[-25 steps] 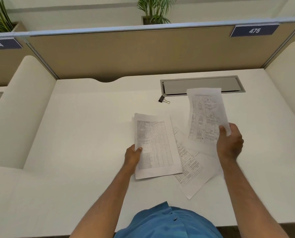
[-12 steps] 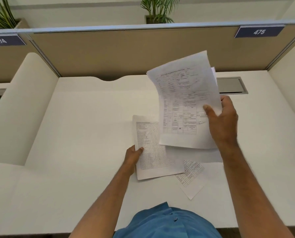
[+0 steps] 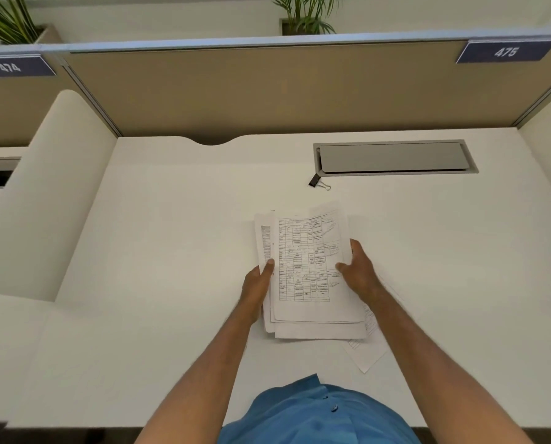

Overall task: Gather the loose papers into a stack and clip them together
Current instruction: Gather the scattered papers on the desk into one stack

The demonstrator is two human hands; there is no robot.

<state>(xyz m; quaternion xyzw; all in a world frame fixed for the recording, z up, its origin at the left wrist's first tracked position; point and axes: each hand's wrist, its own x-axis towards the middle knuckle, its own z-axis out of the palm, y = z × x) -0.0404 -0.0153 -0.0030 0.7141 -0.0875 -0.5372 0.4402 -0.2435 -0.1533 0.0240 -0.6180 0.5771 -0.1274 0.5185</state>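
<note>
A loose stack of printed papers (image 3: pixel 306 270) lies at the middle of the white desk (image 3: pixel 171 251), its sheets unevenly aligned. My left hand (image 3: pixel 259 283) grips the stack's left edge, thumb on top. My right hand (image 3: pixel 357 270) holds the right edge of the top sheets, thumb resting on the table-printed page. One more sheet (image 3: pixel 368 350) lies askew on the desk, partly under the stack and my right forearm. A black binder clip (image 3: pixel 316 181) with silver handles lies farther back, apart from the papers.
A grey cable hatch (image 3: pixel 394 157) is set into the desk behind the clip. A tan partition (image 3: pixel 267 91) closes the back, and cream side dividers (image 3: pixel 49 187) stand at left and right. Bare desk spreads left of the papers.
My right hand has brought the raised sheets down and left onto the pile under my left hand. The clip, hidden half a second ago, shows again.
</note>
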